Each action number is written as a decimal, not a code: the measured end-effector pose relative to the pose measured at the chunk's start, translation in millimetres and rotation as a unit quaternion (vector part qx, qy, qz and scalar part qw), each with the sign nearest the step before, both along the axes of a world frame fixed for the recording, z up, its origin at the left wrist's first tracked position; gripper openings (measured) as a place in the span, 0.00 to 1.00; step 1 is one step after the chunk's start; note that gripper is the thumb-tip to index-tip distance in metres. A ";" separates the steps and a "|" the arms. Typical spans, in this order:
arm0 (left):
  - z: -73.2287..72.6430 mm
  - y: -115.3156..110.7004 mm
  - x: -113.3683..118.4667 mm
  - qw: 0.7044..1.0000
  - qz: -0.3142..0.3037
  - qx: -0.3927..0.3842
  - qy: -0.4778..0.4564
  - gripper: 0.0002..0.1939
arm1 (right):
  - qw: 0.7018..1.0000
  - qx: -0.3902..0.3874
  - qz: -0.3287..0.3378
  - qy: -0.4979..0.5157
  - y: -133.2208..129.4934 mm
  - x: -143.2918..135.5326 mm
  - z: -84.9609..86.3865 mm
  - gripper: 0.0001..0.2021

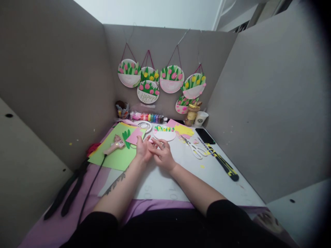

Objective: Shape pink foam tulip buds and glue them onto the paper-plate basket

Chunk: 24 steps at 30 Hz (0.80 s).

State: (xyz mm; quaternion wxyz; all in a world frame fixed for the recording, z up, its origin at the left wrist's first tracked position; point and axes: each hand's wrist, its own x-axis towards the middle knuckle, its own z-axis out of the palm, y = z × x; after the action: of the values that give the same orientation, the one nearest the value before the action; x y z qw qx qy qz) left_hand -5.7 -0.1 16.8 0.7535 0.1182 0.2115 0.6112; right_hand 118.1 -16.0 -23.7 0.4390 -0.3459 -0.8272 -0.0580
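My left hand (144, 150) is palm up above the white board, its fingers loosely spread. My right hand (164, 155) reaches across to it, fingertips meeting at the left palm and fingers. A tiny pink bit (151, 141) shows between the fingertips; what it is I cannot make out. Just beyond lies a white paper-plate half (164, 135) with green leaves and yellow and pink flowers. Beside my left hand are pink paper (134, 136) and green paper leaves (126, 138). A pink hot glue gun (114, 146) rests on green sheets (113, 162).
White scissors (196, 150), a black-and-yellow cutter (226, 166) and a phone (205, 136) lie on the right. Yellow paper pieces (184, 130), coloured clay packs (152, 118), a cup (201, 118) and a tape roll (144, 126) stand behind. Finished plates (172, 86) hang on the grey partition.
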 end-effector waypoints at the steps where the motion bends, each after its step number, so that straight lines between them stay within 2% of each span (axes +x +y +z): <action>1: 0.2 0.0 -0.1 1.000 0.000 -0.002 -0.003 0.31 | 1.000 -0.002 -0.011 -0.005 -0.4 -0.1 0.4 0.19; 5: 0.0 0.8 -1.6 1.000 0.013 -0.001 -0.017 0.29 | 0.999 0.012 -0.046 0.002 -2.2 0.2 2.3 0.17; 8: -0.9 1.5 -2.1 1.000 0.011 -0.002 -0.009 0.30 | 0.999 0.027 -0.033 -0.011 -3.6 -0.2 3.1 0.16; 12: -2.4 2.5 -1.8 1.000 0.010 -0.003 0.005 0.30 | 0.999 0.017 -0.044 -0.019 -2.8 -1.3 3.5 0.21; 15: -3.1 3.2 -2.9 1.000 0.014 -0.002 -0.004 0.30 | 0.998 0.008 -0.056 -0.023 -1.2 0.5 2.7 0.17; 18: -2.5 3.1 -3.2 1.000 0.011 -0.006 -0.014 0.30 | 0.999 0.013 -0.032 -0.032 -1.4 1.6 2.0 0.14; 21: -1.9 2.3 -1.6 1.000 0.004 -0.008 -0.008 0.30 | 0.999 0.009 -0.028 -0.032 -2.2 -0.4 2.5 0.16; 24: -2.3 2.5 -1.5 1.000 0.012 -0.009 0.001 0.30 | 0.998 0.018 -0.054 -0.021 -1.7 -1.2 3.5 0.18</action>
State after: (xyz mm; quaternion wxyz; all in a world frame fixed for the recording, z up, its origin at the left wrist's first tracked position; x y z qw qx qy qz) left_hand -7.2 2.4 14.5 0.7469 0.1094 0.2192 0.6181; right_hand 116.9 -17.7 -20.2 0.4237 -0.3809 -0.8152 -0.1043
